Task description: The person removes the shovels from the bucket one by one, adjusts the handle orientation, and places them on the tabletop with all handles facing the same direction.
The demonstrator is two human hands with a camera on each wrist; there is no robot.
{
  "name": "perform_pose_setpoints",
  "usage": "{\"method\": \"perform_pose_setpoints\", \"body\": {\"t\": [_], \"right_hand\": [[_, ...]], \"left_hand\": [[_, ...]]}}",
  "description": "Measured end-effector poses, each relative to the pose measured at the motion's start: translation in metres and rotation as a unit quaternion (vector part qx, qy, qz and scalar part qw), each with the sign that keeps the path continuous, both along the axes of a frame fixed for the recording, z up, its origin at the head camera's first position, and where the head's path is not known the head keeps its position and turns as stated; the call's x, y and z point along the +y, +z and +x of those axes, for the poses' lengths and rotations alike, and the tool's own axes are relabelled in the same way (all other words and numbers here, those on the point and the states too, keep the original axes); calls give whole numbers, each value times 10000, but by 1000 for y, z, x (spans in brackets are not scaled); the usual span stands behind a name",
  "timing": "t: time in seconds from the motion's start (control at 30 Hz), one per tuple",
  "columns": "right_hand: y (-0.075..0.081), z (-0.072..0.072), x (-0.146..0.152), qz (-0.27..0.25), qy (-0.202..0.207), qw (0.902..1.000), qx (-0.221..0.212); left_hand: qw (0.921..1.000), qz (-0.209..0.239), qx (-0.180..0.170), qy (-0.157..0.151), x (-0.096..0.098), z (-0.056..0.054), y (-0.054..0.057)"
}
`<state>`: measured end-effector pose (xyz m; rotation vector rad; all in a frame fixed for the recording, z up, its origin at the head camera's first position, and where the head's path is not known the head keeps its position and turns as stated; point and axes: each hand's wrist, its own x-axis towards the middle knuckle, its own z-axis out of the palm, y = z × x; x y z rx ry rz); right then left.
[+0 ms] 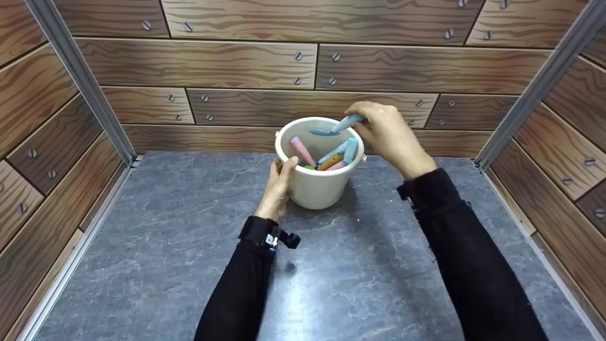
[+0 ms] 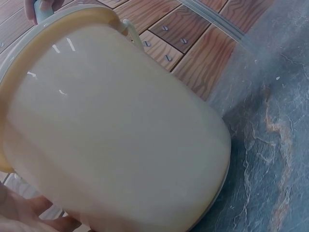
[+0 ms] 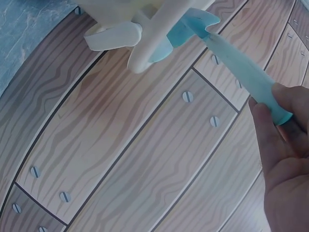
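Note:
A cream-white bucket [image 1: 316, 189] stands upright on the grey floor panel, holding several colourful pieces. My left hand [image 1: 279, 187] holds its left side, thumb at the rim and fingers along the outer wall; those fingers show partly in the left wrist view. Over the bucket's mouth, my right hand [image 1: 386, 135] pinches a light-blue toy shovel [image 1: 348, 122] by the end of its handle. In the right wrist view, the shovel's blade [image 3: 193, 26] lies partly behind the bucket rim. Inside the bucket are a pink handle [image 1: 303, 150], a brown-orange piece [image 1: 330, 162] and light-blue pieces [image 1: 350, 150].
Wood-patterned walls [image 1: 255, 64] with printed screws enclose the back and both sides. Metal rails [image 1: 85, 80] run along the corners. The marbled grey surface [image 1: 180, 265] spreads in front of and beside the bucket.

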<state>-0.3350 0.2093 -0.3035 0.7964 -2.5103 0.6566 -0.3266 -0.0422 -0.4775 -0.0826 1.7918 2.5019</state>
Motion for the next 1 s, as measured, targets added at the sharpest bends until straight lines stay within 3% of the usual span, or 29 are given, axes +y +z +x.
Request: {"method": "perform_pose_setpoints", "body": {"t": [0.5, 1.0], "right_hand": [[-8, 11, 15, -633, -94, 9957, 663], [-26, 25, 27, -678, -240, 9856, 1533]], "left_hand": [[10000, 38, 61, -1, 1, 0, 0], [9999, 84, 55, -25, 1, 0, 1]]}}
